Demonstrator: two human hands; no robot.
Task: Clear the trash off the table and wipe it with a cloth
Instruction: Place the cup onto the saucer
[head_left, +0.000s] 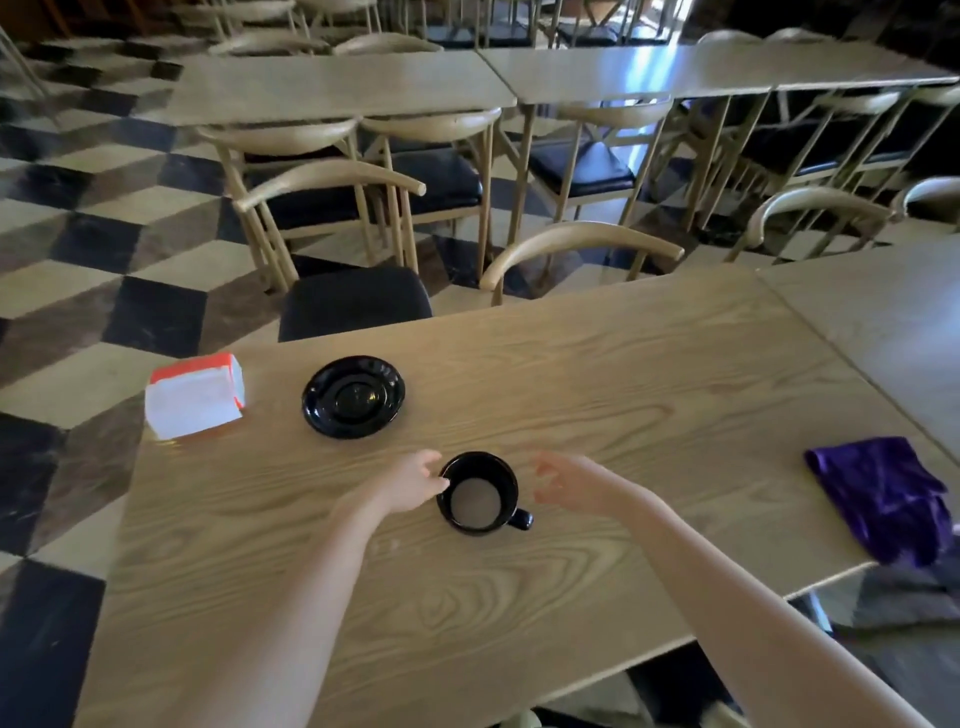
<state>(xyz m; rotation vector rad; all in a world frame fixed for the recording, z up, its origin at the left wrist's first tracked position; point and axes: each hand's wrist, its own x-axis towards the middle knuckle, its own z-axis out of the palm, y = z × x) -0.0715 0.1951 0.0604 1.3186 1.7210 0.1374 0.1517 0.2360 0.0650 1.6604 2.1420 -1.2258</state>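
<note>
The left hand (410, 486) is open, its fingertips touching the left rim of the black cup (480, 493), likely to steady it. The right hand (563, 480) hovers just right of the cup, fingers spread and holding nothing, seemingly poised to take it by the body, since the handle points near-right. The cup holds a pale liquid, so it calls for a level lift. Farther left on the surface (623, 374) sit a black saucer (353, 397) and a napkin box (195, 397). The purple cloth (883, 499) lies at the near-right edge, ready for wiping.
</note>
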